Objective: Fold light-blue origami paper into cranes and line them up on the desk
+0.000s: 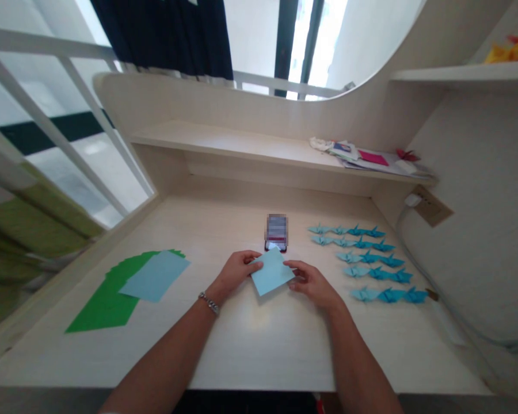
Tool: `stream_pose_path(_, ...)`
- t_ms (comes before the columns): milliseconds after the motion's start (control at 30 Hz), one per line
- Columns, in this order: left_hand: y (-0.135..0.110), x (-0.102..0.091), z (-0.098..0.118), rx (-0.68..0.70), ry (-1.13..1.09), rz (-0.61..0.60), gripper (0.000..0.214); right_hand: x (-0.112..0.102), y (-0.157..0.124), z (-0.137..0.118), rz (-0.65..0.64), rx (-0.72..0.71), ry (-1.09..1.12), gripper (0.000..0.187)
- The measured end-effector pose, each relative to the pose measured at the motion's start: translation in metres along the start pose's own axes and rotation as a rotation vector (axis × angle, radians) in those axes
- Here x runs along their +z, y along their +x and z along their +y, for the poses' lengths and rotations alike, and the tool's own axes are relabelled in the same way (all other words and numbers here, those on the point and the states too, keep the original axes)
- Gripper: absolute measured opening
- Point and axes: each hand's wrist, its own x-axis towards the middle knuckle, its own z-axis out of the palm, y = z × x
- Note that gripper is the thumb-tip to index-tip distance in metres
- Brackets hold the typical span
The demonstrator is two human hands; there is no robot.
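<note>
A light blue square of paper (271,275) is held just above the desk, turned so that a corner points away from me. My left hand (238,271) pinches its left side between thumb and fingers. At the right corner, my right hand (313,282) has its fingers closed on the paper's edge. Just beyond the sheet lies a phone (277,230), its lower end partly covered by the paper. Rows of folded blue paper cranes (375,273) stand to the right of my right hand. Left of my left arm, a light blue sheet (157,276) overlaps fanned green sheets (106,299).
The white desk (259,356) has a raised shelf (242,144) along its back, with papers (371,158) at the right end. A mirror (319,46) rises above it. A cable (427,276) runs from the wall socket (434,207) down the right side. White rails (52,126) stand at left.
</note>
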Motion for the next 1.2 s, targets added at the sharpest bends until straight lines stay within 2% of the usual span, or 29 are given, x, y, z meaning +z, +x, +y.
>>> stream_pose_path(100, -0.001, 0.0, 0.003, 0.049, 0.086, -0.048, 0.032, 0.002, 0.003, 0.001, 0.049, -0.059, -0.127, 0.021)
stream_pose_path(167, -0.003, 0.002, 0.007, 0.106, 0.176, -0.057, 0.028, 0.006, 0.009, 0.004, 0.099, -0.07, -0.155, 0.015)
stream_pose_path(267, -0.007, 0.005, 0.013, 0.17, 0.283, -0.041, 0.02, 0.014, 0.017, 0.01, 0.205, -0.046, -0.116, 0.016)
stream_pose_path(400, -0.011, 0.008, 0.019, 0.148, 0.24, -0.038, 0.019, 0.022, 0.023, 0.019, 0.341, 0.021, -0.096, 0.022)
stream_pose_path(500, -0.012, 0.011, 0.019, 0.078, 0.144, 0.007, 0.027, 0.023, 0.024, 0.022, 0.436, 0.034, -0.121, 0.022)
stream_pose_path(600, -0.012, 0.014, 0.016, 0.037, 0.127, -0.007, 0.036, 0.023, 0.023, 0.022, 0.509, 0.003, -0.151, 0.026)
stream_pose_path(700, -0.012, 0.017, 0.009, 0.097, 0.22, -0.008, 0.038, 0.023, 0.021, 0.02, 0.474, -0.025, -0.198, 0.032)
stream_pose_path(800, -0.012, 0.017, 0.003, 0.138, 0.258, 0.036, 0.036, 0.023, 0.019, 0.018, 0.428, -0.026, -0.323, 0.03)
stream_pose_path(967, -0.012, 0.014, 0.003, 0.135, 0.24, 0.058, 0.034, 0.022, 0.017, 0.006, 0.406, -0.027, -0.437, 0.023)
stream_pose_path(1100, -0.011, 0.012, 0.004, 0.148, 0.266, 0.056, 0.031, 0.019, 0.024, -0.008, 0.291, -0.079, -0.518, 0.022)
stream_pose_path(1200, -0.009, 0.009, 0.004, 0.149, 0.252, 0.078, 0.031, 0.018, 0.032, -0.009, 0.244, -0.107, -0.514, 0.022)
